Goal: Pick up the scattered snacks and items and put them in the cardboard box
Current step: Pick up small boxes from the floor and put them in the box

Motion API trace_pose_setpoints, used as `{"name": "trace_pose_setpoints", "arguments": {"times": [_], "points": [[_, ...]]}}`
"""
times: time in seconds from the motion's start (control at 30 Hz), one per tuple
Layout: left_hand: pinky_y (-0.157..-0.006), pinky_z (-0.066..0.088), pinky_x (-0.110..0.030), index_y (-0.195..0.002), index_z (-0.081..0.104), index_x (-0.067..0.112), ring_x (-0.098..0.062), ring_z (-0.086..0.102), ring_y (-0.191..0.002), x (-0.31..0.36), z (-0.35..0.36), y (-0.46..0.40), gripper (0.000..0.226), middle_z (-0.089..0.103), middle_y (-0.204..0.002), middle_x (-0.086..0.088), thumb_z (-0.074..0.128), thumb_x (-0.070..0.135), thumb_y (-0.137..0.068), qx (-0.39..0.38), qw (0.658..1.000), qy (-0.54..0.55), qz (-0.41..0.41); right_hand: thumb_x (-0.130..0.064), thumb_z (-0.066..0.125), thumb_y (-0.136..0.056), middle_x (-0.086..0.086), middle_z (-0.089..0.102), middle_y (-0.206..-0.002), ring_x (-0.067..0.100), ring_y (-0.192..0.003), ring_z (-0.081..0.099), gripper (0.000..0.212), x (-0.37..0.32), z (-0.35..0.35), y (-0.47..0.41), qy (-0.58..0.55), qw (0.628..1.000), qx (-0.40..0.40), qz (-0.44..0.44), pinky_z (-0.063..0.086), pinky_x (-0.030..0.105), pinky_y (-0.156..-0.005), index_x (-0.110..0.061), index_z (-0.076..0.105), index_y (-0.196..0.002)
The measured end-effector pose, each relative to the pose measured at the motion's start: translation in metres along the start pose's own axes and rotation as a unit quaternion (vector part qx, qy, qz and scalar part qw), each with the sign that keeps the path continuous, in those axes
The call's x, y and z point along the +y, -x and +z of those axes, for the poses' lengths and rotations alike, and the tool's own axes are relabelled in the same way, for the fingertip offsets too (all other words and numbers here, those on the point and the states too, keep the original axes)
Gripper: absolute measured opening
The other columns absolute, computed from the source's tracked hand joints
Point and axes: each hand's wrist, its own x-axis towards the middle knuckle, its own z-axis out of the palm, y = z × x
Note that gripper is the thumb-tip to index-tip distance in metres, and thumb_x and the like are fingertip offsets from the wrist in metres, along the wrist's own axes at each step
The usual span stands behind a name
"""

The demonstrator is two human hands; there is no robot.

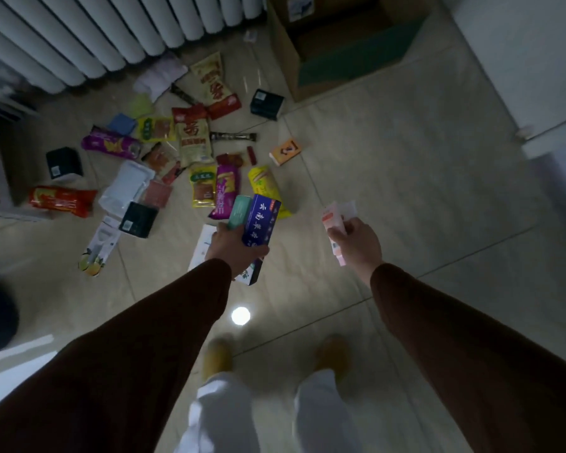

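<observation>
Held items: left hand (234, 248) grips 2 boxes, 1 blue box (261, 220) w/ white characters and 1 teal box (239, 211); right hand (356, 241) pinches 1 pink-and-white tube (335, 220). Floor (406, 178): approx. 20+ snack packets and boxes scattered (blurred, count rough), incl. 3 dark boxes and 1 orange box (285, 152). Cardboard box (340, 44): 1, brown, flaps open, top right beside radiator (95, 37).
</observation>
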Motion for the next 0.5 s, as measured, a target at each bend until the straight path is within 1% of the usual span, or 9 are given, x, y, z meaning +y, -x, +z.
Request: {"name": "trace_pose_setpoints", "arguments": {"times": [0.07,0.1,0.17,0.2,0.27,0.3,0.37,0.43,0.5], "points": [[-0.094,0.051,-0.044,-0.126,0.056,0.022,-0.028,0.05,-0.107,0.034,0.007,-0.004,0.073,0.041,-0.121,-0.008,0.073,0.061,-0.067,0.001,1.0,0.014,0.003,-0.031,0.065,-0.089,0.002,0.069,-0.088,0.018,-0.075,0.067,0.025,0.002,-0.033,-0.017,0.005,1.0,0.003,0.0,0.05,0.027,-0.063,-0.008,0.066,-0.098],[-0.094,0.051,-0.044,-0.126,0.057,0.024,-0.028,0.052,-0.105,0.05,0.009,-0.009,0.075,0.042,-0.123,-0.009,0.071,0.064,-0.064,-0.002,1.0,0.012,0.007,-0.032,0.065,-0.09,0.002,0.07,-0.088,0.016,-0.074,0.067,0.025,0.003,-0.048,-0.027,0.003,1.0,0.005,0.004,0.051,0.028,-0.063,-0.008,0.066,-0.098],[-0.094,0.051,-0.044,-0.126,0.057,0.024,-0.027,0.052,-0.103,0.078,0.012,-0.022,0.079,0.042,-0.123,-0.009,0.068,0.069,-0.062,-0.012,1.0,0.005,0.006,-0.035,0.065,-0.09,0.001,0.072,-0.088,0.014,-0.074,0.068,0.026,0.002,-0.074,-0.048,-0.002,1.0,0.001,0.01,0.057,0.032,-0.068,-0.01,0.067,-0.097],[-0.095,0.05,-0.045,-0.127,0.056,0.024,-0.028,0.052,-0.104,0.092,0.012,-0.028,0.081,0.042,-0.123,-0.009,0.067,0.071,-0.062,-0.014,1.0,0.005,0.004,-0.036,0.065,-0.089,0.001,0.072,-0.086,0.015,-0.075,0.069,0.026,0.001,-0.085,-0.06,-0.002,1.0,0.001,0.012,0.059,0.037,-0.072,-0.011,0.067,-0.096],[-0.098,0.049,-0.048,-0.129,0.054,0.025,-0.03,0.051,-0.108,0.119,0.011,-0.042,0.083,0.042,-0.124,-0.009,0.066,0.073,-0.063,-0.016,1.0,0.004,0.003,-0.038,0.065,-0.088,0.001,0.071,-0.084,0.018,-0.076,0.069,0.026,-0.006,-0.107,-0.083,0.003,1.0,0.003,0.013,0.059,0.043,-0.076,-0.013,0.067,-0.094],[-0.099,0.048,-0.048,-0.131,0.052,0.026,-0.031,0.05,-0.11,0.134,0.008,-0.048,0.081,0.041,-0.125,-0.009,0.068,0.071,-0.066,-0.019,1.0,0.007,0.002,-0.038,0.065,-0.088,0.001,0.071,-0.083,0.018,-0.076,0.069,0.026,-0.01,-0.118,-0.094,0.005,1.0,0.002,0.014,0.059,0.045,-0.076,-0.013,0.067,-0.094],[-0.099,0.047,-0.043,-0.134,0.05,0.024,-0.029,0.049,-0.111,0.165,0.001,-0.064,0.076,0.041,-0.126,-0.01,0.071,0.063,-0.072,-0.018,1.0,0.021,0.002,-0.035,0.065,-0.09,0.001,0.07,-0.084,0.019,-0.076,0.069,0.024,-0.022,-0.141,-0.122,0.004,1.0,0.003,0.015,0.059,0.045,-0.077,-0.012,0.067,-0.094],[-0.095,0.046,-0.038,-0.136,0.05,0.021,-0.027,0.05,-0.111,0.194,-0.004,-0.084,0.074,0.042,-0.129,-0.011,0.073,0.057,-0.076,-0.015,0.999,0.028,0.004,-0.033,0.065,-0.09,0.002,0.07,-0.085,0.021,-0.079,0.07,0.023,-0.033,-0.162,-0.151,-0.004,1.0,0.01,0.017,0.059,0.044,-0.078,-0.011,0.067,-0.095],[-0.094,0.047,-0.037,-0.136,0.05,0.02,-0.027,0.051,-0.111,0.225,-0.011,-0.106,0.073,0.041,-0.134,-0.011,0.073,0.056,-0.077,-0.014,1.0,0.027,0.006,-0.033,0.066,-0.089,0.003,0.07,-0.087,0.023,-0.081,0.07,0.024,-0.044,-0.181,-0.184,-0.009,1.0,0.015,0.015,0.059,0.044,-0.077,-0.01,0.067,-0.096]]}}
